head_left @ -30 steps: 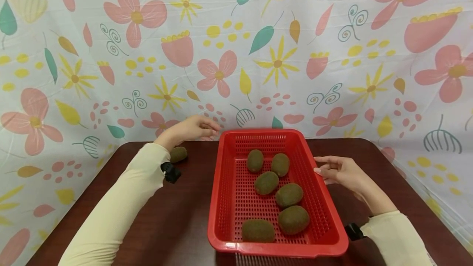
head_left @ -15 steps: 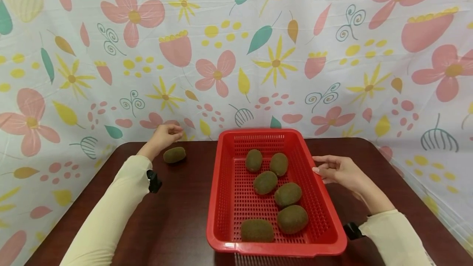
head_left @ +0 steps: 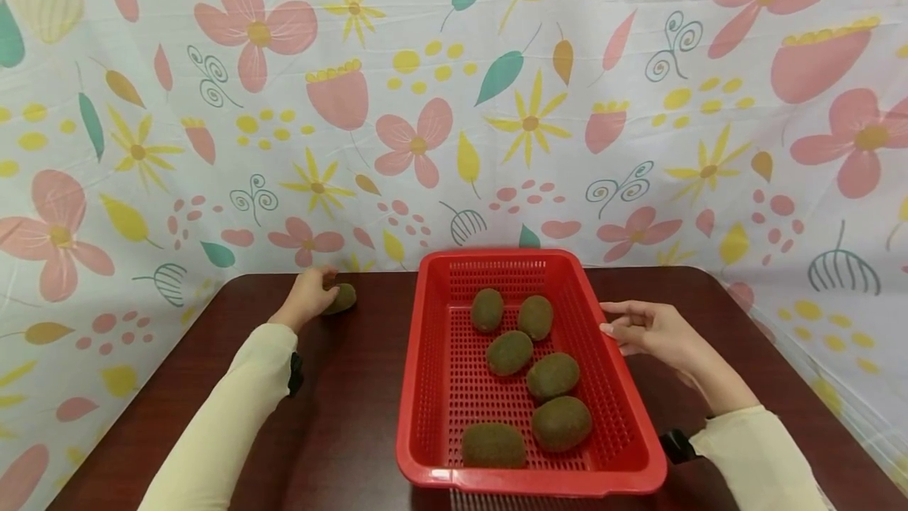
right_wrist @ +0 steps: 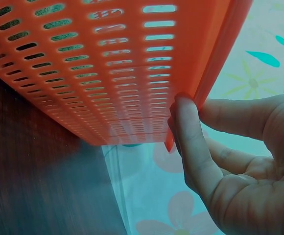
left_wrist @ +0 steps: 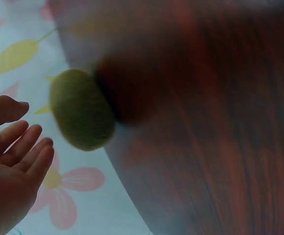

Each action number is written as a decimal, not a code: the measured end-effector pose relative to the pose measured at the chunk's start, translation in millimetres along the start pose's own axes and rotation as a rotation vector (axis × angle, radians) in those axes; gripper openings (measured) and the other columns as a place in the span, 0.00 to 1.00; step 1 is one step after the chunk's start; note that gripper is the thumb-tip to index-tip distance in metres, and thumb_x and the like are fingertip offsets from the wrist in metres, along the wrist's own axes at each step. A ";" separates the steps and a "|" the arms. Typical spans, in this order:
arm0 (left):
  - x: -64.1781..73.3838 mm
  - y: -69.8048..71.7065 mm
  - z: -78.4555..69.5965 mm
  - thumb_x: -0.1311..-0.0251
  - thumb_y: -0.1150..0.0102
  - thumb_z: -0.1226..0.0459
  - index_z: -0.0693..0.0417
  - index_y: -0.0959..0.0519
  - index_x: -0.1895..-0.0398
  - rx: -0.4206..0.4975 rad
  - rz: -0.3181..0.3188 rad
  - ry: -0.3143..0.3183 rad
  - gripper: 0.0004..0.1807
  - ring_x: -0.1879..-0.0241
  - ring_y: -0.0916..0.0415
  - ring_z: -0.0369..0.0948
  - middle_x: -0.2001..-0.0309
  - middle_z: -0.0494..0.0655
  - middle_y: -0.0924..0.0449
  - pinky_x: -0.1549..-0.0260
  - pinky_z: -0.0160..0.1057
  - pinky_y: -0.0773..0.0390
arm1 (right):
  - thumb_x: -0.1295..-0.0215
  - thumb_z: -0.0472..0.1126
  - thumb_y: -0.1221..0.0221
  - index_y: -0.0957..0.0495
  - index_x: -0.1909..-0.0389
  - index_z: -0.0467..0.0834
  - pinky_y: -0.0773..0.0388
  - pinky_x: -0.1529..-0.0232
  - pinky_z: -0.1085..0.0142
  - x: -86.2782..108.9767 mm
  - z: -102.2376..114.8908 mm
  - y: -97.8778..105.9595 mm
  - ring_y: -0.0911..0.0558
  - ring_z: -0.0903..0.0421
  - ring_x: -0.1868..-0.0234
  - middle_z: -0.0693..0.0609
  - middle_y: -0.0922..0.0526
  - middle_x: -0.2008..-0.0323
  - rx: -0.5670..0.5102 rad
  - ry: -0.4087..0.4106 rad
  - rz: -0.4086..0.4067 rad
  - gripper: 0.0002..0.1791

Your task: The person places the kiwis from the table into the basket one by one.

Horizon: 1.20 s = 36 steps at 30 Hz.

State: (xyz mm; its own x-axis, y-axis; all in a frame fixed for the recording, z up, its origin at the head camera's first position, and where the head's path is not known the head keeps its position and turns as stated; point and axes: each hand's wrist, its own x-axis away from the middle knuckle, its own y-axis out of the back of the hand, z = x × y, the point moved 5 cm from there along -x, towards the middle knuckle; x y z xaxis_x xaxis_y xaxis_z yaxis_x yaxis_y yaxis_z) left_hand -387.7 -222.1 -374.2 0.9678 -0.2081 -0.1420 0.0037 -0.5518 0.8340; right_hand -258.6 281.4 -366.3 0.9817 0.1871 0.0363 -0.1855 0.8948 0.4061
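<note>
At the table's back left, a brown kiwi (head_left: 344,298) lies on its side. My left hand (head_left: 310,296) is just left of it, partly covering it in the head view. In the left wrist view, the fingers are loosely bent, with a gap between them and the kiwi (left_wrist: 82,110). A red perforated plastic basket (head_left: 411,385) stands in the middle with several kiwis (head_left: 510,352) spread over its floor. My right hand (head_left: 656,337) pinches the basket's right rim, thumb and fingers meeting at the edge in the right wrist view.
The dark wooden table (head_left: 355,416) ends at a hanging cloth (head_left: 454,101) printed with flowers and leaves. The basket's tall side walls (right_wrist: 107,58) rise between the right hand and the kiwis inside.
My left hand has gone from beside the basket's back left corner leftward, then down to the lone kiwi. The right hand keeps its place on the rim.
</note>
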 end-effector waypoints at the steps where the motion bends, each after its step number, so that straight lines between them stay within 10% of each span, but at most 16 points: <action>1: 0.3 -3.0 1.6 0.36 0.47 0.72 0.75 0.34 0.38 -0.040 0.001 -0.006 0.24 0.40 0.35 0.64 0.40 0.72 0.33 0.45 0.58 0.30 | 0.34 0.42 0.39 0.38 0.34 0.28 0.17 0.61 0.58 0.3 0.2 -0.2 0.16 0.52 0.65 0.42 0.18 0.60 -0.002 0.000 0.002 0.34; 15: 1.1 -23.6 9.0 0.41 0.38 0.71 0.75 0.35 0.37 -0.289 0.052 0.022 0.30 0.42 0.36 0.65 0.39 0.73 0.37 0.50 0.59 0.27 | 0.34 0.42 0.39 0.38 0.34 0.28 0.17 0.61 0.58 0.9 2.0 -1.6 0.16 0.52 0.65 0.41 0.18 0.60 -0.017 0.001 0.003 0.34; 36: -0.3 -36.5 3.2 0.48 0.34 0.75 0.74 0.30 0.53 -0.582 -0.060 -0.104 0.21 0.54 0.29 0.61 0.56 0.67 0.29 0.57 0.54 0.24 | 0.33 0.42 0.40 0.38 0.34 0.28 0.17 0.62 0.59 1.3 1.6 -1.1 0.16 0.52 0.65 0.41 0.18 0.60 -0.025 -0.002 0.003 0.34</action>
State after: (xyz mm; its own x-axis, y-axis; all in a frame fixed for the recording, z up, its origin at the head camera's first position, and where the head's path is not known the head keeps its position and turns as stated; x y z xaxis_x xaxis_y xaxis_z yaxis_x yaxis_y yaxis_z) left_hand -388.9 -204.4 -406.3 0.9320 -0.2843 -0.2246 0.2233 -0.0377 0.9740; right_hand -257.1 280.1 -365.2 0.9813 0.1886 0.0396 -0.1892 0.9043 0.3826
